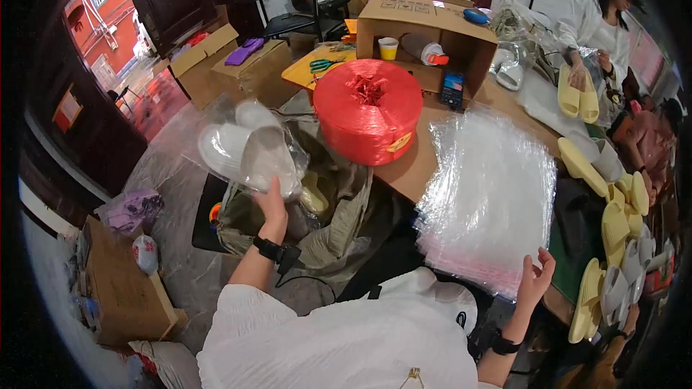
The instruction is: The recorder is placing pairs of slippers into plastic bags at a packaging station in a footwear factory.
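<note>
My left hand (271,209) is closed on the near end of a clear bag with a pair of white slippers (270,155) in it. The bagged pair hangs over a wide-mouthed olive woven sack (339,234), where a yellow-green slipper (313,194) shows inside. Beside the near right corner of a stack of clear plastic bags (490,180) my right hand (535,277) is raised, fingers apart and slightly bent, with nothing visible in it. The stack lies flat on the table, its pinkish edges toward me.
A big roll of red plastic twine (367,119) stands ahead, before a cardboard box (425,18) lying open on its side. Green-handled scissors (323,65) and a dark phone (453,91) lie nearby. Yellow slippers (615,230) line the right side. A person (587,29) holds yellow slippers at far right.
</note>
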Tool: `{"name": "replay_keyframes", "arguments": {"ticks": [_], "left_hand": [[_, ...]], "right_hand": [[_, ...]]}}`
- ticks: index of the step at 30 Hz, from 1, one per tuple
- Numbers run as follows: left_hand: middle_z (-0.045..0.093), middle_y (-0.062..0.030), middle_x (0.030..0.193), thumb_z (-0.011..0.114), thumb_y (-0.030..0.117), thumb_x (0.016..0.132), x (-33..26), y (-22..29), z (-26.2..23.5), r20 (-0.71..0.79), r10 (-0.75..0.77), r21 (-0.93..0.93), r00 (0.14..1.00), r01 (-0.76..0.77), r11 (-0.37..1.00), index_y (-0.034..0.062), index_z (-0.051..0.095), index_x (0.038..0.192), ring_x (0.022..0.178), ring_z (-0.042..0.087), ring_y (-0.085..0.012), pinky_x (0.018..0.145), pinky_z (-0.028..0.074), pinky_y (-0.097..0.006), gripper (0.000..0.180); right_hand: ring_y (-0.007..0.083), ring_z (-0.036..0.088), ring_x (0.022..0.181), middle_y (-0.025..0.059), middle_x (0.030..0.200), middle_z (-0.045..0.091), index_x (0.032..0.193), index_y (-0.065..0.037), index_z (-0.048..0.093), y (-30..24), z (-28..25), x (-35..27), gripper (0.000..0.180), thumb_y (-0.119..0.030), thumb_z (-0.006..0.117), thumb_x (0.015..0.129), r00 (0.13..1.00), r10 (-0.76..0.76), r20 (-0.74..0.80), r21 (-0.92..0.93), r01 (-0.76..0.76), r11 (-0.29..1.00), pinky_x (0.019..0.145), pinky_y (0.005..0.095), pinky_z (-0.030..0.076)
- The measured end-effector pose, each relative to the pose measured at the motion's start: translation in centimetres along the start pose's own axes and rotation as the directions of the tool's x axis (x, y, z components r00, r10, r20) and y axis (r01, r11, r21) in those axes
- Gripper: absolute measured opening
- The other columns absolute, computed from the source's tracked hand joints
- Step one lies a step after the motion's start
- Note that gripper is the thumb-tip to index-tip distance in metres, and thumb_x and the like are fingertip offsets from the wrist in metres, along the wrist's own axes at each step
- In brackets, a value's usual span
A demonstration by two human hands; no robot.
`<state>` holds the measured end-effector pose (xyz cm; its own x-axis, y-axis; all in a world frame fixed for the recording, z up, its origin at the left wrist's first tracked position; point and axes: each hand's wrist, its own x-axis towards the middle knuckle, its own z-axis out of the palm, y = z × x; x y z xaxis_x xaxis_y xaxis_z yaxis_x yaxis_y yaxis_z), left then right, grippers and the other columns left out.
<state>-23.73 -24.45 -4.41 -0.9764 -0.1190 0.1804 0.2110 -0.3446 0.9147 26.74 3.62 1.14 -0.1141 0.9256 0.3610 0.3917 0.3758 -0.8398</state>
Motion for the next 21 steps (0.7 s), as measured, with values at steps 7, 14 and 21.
{"name": "replay_keyframes", "arguments": {"ticks": [7,14,21], "left_hand": [[0.063,-0.0152,0.115,0.069,0.018,0.082,-1.3,-8.2,1.6,0.115,-0.849,0.626,0.516,0.626,0.465,-0.0002,0.064,0.11,0.106,0.058,-0.0278,0.087,0.045,-0.04,0.033],[0.058,-0.0135,0.125,0.053,0.027,0.095,-0.2,-26.2,3.6,0.557,-0.662,0.597,0.502,0.313,0.739,-0.0014,0.051,0.132,0.11,0.055,-0.024,0.095,0.041,-0.038,0.046],[0.056,-0.0166,0.13,0.041,0.034,0.102,0.0,-26.6,9.1,0.666,-0.497,0.514,0.556,0.141,0.846,-0.0045,0.043,0.137,0.111,0.058,-0.0272,0.094,0.046,-0.041,0.052]], "right_hand": [[0.0348,0.05,0.119,0.0207,0.131,0.053,0.124,0.002,0.055,2.6,0.6,-0.8,0.05,-0.011,0.07,0.079,0.956,-0.203,0.213,-0.424,0.277,0.862,0.1,0.0423,0.04],[0.0387,0.05,0.118,0.0213,0.126,0.056,0.118,0.001,0.06,1.0,1.9,-0.5,0.047,-0.011,0.073,0.074,0.964,-0.187,0.188,-0.347,0.243,0.906,0.102,0.0437,0.039],[0.0382,0.055,0.111,0.02,0.121,0.058,0.112,0.0,0.062,1.0,1.5,-1.0,0.045,-0.012,0.075,0.071,0.964,-0.224,0.141,-0.398,0.263,0.879,0.096,0.0432,0.043]]}}
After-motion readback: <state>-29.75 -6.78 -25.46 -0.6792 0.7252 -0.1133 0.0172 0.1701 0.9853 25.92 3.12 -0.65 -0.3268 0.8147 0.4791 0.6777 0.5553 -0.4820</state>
